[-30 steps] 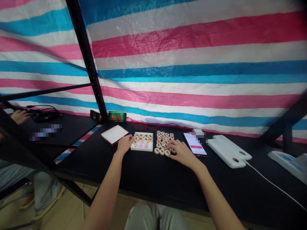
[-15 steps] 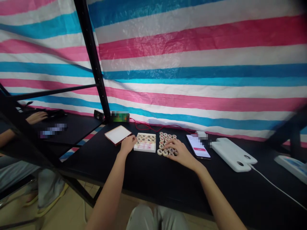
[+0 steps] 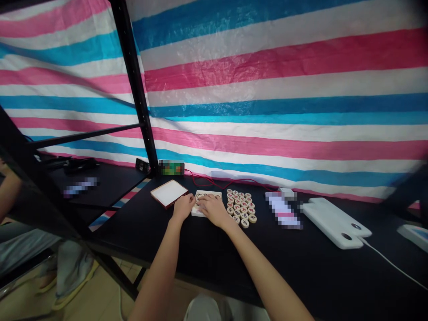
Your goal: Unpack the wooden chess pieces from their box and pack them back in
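Observation:
A small white box on the black table holds round pieces with dark characters. My left hand rests at the box's left edge, its fingers curled together; whatever they pinch is hidden. Over the box reaches my right hand, fingers bent down among the pieces, and what its fingertips hold is too small to make out. Just right of the box, more round wooden pieces with red or black characters lie in rows. Left of my left hand lies a shallow lid with a white inside and reddish rim.
A phone, a white charger and a large white device with a cable lie to the right. Behind are a green board and red wire. A black metal frame stands left, with a person's arm beyond it.
My right hand has moved left from the rows of pieces to the box. The view has shifted slightly, and the other person's hand at the far left has drawn back.

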Demonstrator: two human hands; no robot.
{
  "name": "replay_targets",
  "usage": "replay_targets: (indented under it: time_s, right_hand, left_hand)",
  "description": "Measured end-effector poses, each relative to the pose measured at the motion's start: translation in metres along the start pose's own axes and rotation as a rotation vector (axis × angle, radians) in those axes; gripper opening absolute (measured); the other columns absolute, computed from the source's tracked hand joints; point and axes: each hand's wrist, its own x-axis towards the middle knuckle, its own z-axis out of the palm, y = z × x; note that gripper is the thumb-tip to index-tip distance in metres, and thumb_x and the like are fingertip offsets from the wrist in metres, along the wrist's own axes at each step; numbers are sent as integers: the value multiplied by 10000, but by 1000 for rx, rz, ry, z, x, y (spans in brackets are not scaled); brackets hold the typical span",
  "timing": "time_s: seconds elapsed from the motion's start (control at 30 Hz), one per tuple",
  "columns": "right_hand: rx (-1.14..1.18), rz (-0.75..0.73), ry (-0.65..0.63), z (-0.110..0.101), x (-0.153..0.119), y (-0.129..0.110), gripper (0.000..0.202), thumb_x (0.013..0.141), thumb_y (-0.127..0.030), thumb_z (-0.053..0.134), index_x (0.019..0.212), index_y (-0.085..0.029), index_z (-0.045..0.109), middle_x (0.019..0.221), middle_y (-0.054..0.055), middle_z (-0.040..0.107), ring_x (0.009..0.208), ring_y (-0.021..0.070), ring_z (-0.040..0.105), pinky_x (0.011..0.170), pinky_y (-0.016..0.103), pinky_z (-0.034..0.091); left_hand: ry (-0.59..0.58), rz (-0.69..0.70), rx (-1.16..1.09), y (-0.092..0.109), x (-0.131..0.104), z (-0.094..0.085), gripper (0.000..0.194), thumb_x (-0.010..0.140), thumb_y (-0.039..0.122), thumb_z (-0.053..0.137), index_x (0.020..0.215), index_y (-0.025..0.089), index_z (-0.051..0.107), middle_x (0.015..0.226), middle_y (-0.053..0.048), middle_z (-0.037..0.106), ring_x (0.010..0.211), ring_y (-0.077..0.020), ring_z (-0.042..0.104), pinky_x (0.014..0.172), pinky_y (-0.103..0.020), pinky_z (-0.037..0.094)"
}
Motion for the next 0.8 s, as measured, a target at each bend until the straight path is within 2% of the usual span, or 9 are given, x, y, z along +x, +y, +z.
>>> replay_targets:
  time_s: [0.13,0.3,0.43,0.6,0.8]
  right_hand:
    - [-25,0,-12,0,0,4,247,837,-378,435,1015,-268,566,1096,26,547,999,185,415,777,323,278]
    - [-69,-45,2,-5,-1,0,261,852,-363,411,1068,-290,539,1063,28,567,967,187,419,766,329,253]
    - [-109,-23,5,-9,-2,-4,215,857,-340,405,969,-285,580,1013,24,584,929,190,425,755,347,233]
    - [-142,23,23,-9,-2,-1,157,777,-367,538,841,-233,590,960,36,582,916,202,422,729,341,229]
    - [-134,32,-16,-8,-1,3,213,732,-368,595,914,-257,589,968,35,575,942,213,416,752,348,233]
  left_hand:
    - [3,-2,1,1,-1,-1,337,833,423,307,770,199,551,738,-30,610,695,-152,556,565,-213,312]
    - [-5,-16,0,2,-1,-2,327,832,416,316,776,198,553,745,-34,614,706,-153,561,582,-218,320]
    - [-7,-16,-7,3,-2,-3,341,831,428,309,769,197,552,747,-35,617,702,-150,558,579,-215,318]
    - [-8,-9,-2,5,-3,-6,330,830,412,311,747,193,542,738,-31,616,698,-150,560,547,-212,299]
    - [-9,-15,6,4,-5,-6,355,830,434,301,747,189,545,735,-34,614,703,-157,562,540,-214,296]
